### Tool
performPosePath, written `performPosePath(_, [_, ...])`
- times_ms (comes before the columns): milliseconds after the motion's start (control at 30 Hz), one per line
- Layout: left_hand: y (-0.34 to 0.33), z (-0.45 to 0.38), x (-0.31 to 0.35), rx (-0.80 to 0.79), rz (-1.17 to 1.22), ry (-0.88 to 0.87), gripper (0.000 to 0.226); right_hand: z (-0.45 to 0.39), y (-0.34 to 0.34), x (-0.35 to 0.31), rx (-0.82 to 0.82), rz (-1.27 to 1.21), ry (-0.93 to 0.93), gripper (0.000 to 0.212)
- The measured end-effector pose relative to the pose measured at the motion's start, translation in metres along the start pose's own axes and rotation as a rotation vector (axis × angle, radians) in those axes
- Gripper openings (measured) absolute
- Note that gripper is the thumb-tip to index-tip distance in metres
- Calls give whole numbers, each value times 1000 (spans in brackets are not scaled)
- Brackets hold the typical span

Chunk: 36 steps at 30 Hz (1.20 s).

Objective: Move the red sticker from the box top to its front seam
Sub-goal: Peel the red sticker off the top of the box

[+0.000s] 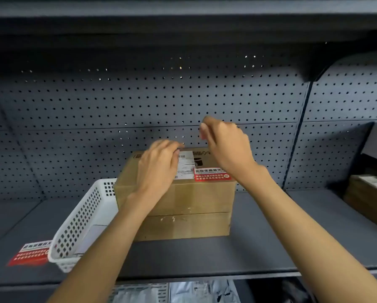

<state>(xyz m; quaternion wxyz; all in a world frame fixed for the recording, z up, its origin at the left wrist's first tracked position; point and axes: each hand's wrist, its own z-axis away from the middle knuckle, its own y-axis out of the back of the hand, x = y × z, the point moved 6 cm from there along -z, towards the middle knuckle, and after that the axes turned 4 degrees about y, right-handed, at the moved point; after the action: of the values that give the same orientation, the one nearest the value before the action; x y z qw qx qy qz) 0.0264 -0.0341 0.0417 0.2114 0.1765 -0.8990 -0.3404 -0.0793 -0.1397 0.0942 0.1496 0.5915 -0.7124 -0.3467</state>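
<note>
The left hand [159, 165] lies palm-down on the top of the brown cardboard box [183, 204], fingers loosely curved and a little spread, closed around nothing, its fingertips near the box's far edge and partly over a white printed shipping label [186, 166]. The right hand [224, 145] is raised above the box's far right corner, thumb and forefinger pinched together; a faint reddish blur shows at the fingertips, too smeared to tell what it is. The red rectangular sticker with white lettering [212, 174] sits flat on the box top at its front right edge, just right of the white label and partly under the right wrist. The box's front seam runs level across its front face, below the sticker.

Touching the box's left side is a white perforated plastic basket [80, 224], tilted. Left of the basket, a second red-and-white sticker [31, 253] lies flat on the dark grey metal shelf [248, 248]. Behind the box rises a grey pegboard back panel [139, 101]. Far right of the box, another brown carton [366, 197] is partly in view.
</note>
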Motion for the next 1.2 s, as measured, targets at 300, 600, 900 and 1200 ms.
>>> performPosePath(300, [-58, -15, -16, -218, 43, 164, 25, 6, -71, 51, -581, -213, -85, 22])
performPosePath(600, [-66, -15, -25, -261, 50, 243, 25, 2, -86, 44, -736, -217, -37, 24])
performPosePath(900, [-67, -14, -25, -263, 71, 265, 25, 3, -86, 48, -678, -291, -45, 7])
performPosePath(1200, [-66, -14, -24, -292, 91, 244, 25, -3, -63, 47, -467, -407, 5, 20])
